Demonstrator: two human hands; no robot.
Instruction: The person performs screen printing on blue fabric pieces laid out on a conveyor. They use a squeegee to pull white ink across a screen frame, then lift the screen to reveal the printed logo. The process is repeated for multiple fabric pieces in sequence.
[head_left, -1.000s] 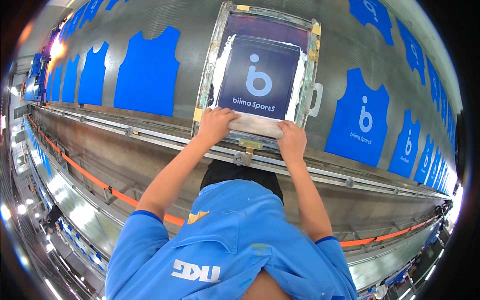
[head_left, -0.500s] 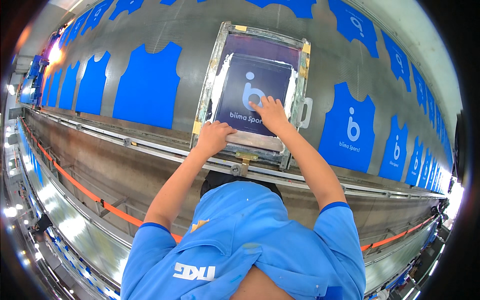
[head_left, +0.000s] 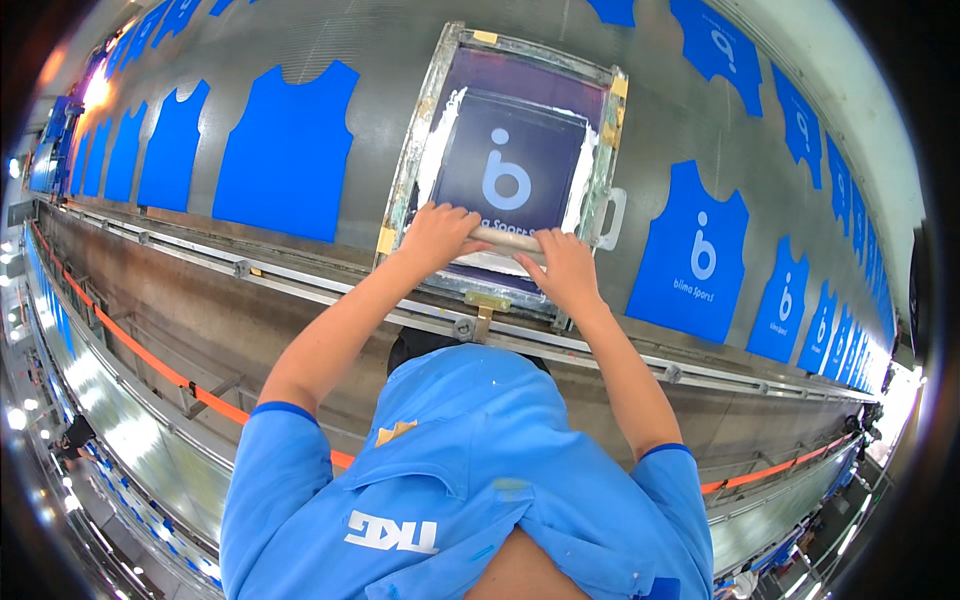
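A screen-printing frame with a metal border patched in tape lies on the long printing table in front of me. Its dark mesh carries a pale logo, with white ink smeared along both sides. Across the lower part of the mesh sits a squeegee with a pale, rounded handle, covering part of the lettering. My left hand is closed round its left end. At its right end my right hand grips it, thumb on the near side.
Plain blue vests lie in a row to the left. Printed blue vests run to the right, with more along the far side. A metal rail edges the table near me. A white handle sticks out from the frame's right side.
My right hand has come back from the logo and now grips the squeegee. My left hand has shifted forward with the squeegee, which has moved slightly up the mesh.
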